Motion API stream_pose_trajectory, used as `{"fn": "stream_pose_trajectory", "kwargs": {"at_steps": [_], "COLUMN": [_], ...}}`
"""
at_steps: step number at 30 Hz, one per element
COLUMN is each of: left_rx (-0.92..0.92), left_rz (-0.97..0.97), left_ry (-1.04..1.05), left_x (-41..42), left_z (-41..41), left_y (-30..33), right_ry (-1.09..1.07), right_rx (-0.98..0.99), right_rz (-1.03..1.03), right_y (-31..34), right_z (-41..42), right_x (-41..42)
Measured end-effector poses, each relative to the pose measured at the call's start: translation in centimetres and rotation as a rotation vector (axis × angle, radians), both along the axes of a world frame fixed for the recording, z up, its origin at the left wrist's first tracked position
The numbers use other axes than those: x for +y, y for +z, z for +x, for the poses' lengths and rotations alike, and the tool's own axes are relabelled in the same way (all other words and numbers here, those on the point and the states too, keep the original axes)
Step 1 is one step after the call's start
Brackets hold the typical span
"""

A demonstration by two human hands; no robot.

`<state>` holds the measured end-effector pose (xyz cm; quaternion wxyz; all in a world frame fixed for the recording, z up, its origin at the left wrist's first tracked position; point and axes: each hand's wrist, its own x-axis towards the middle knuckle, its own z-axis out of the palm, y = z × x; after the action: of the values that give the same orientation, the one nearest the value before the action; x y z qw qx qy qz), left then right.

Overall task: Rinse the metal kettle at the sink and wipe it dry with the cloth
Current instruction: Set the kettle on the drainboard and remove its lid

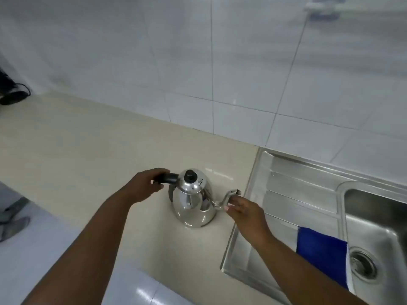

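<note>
The gooseneck kettle (193, 201) stands upright on the beige worktop (88, 155), just beside the steel sink's (308, 183) draining board, lid on. The left hand (141, 186) is wrapped around the black handle (167, 177), a grip that looks meant to take the weight for a lift. The right hand (244, 211) pinches the thin spout (226, 198) near its tip, probably to steady and steer the kettle toward the basin (378, 230). So the kettle sits between the two hands, held at both ends. The blue cloth (321, 249) lies draped over the basin's edge, within reach for drying later; rinsing looks not yet begun
</note>
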<state>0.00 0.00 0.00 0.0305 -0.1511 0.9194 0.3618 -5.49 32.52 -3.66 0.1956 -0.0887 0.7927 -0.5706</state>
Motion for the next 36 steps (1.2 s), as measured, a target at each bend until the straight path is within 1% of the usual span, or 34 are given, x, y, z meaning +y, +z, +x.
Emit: {"fn": "stream_pose_trajectory", "kwargs": {"at_steps": [3,5,9,13,18,22,31,36], "left_rx": [-0.033,-0.026,-0.004,0.038,0.097,0.114,0.103,0.063], "left_rz": [0.108,0.162,0.146,0.135,0.14,0.137,0.124,0.133], "left_ry": [0.039,0.069,0.064,0.055,-0.025,-0.111,-0.232,-0.293], "left_x": [-0.3,-0.2,0.0,1.0,4.6,8.7,17.7,21.0], "left_z": [0.0,0.0,0.0,-0.1,-0.6,-1.4,-3.6,-3.8], "left_y": [-0.3,-0.5,-0.5,0.1,1.7,2.2,0.3,-0.8], "right_ry": [-0.02,-0.029,-0.031,-0.067,-0.146,-0.203,-0.329,-0.353], "right_rx": [0.007,0.004,-0.001,0.026,0.049,0.044,-0.001,0.009], "right_rz": [0.034,0.015,-0.036,-0.078,-0.127,-0.122,-0.196,-0.09], "right_y": [-0.9,-1.1,-1.2,-0.7,0.1,0.7,0.1,-1.3], "right_z": [-0.5,-0.7,-0.6,-0.2,-0.1,-0.1,1.4,2.0], "right_x": [-0.9,-1.4,-2.2,-0.9,2.9,7.7,17.0,20.6]}}
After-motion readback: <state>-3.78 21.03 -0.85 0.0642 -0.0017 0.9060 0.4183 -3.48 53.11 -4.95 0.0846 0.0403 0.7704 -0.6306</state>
